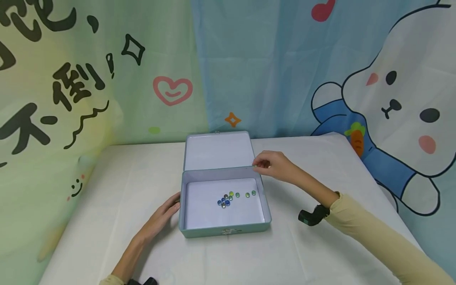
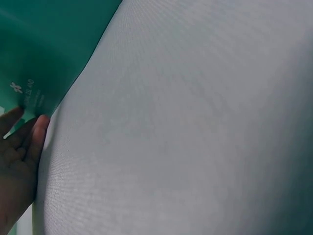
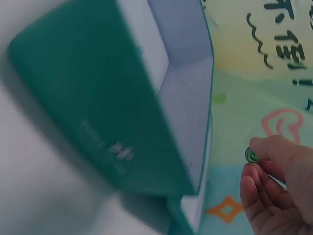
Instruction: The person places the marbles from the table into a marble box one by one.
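A green metal box with a pale lining lies open on the table, its hinged lid tipped back at the far side. Several blue, clear and green glass marbles are spread over its floor, most bunched around the middle, with a few green ones trailing right. My right hand is over the box's back right corner. Between thumb and fingers it pinches a green marble, plain in the right wrist view. My left hand rests its extended fingers against the box's left side, also seen in the left wrist view.
The box stands on a white cloth-covered table. Behind it hangs a printed curtain with hearts, lettering and a cartoon rabbit. A black device is strapped to the right wrist.
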The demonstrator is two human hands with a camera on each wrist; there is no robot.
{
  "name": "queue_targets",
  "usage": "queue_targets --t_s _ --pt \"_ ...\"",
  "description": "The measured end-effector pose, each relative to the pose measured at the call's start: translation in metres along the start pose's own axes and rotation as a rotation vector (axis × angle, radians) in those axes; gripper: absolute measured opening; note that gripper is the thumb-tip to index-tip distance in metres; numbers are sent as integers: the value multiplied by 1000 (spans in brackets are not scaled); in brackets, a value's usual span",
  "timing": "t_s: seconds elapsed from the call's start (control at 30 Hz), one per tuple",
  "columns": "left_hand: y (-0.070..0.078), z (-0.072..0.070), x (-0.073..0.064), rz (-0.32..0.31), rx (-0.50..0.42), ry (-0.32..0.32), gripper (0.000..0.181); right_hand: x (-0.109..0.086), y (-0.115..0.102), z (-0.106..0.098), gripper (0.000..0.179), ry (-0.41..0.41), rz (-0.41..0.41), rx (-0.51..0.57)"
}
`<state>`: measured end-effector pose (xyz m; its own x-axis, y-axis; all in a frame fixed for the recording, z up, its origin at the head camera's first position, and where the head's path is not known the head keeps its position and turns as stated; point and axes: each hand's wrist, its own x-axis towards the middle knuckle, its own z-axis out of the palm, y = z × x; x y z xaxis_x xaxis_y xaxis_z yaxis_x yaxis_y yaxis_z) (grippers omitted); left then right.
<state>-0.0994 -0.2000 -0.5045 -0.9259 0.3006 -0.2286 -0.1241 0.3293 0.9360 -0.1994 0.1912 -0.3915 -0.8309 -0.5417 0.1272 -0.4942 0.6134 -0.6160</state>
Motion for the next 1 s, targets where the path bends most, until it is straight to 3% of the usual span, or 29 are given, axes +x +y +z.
queue_targets --t_s 0.23,0.5,0.8,1.0 --pt "-1 -3 -2 -2 -7 -3 57 36 -30 21 11 -102 -91 40" --pt "-2 -3 1 -5 -27 0 57 72 -54 64 9 -286 -233 25" --pt "-3 1 6 -4 -22 -1 57 89 -56 112 10 -453 -302 -125" --pt "-2 -1 3 -11 -22 7 55 93 -53 130 7 -511 -290 -134"
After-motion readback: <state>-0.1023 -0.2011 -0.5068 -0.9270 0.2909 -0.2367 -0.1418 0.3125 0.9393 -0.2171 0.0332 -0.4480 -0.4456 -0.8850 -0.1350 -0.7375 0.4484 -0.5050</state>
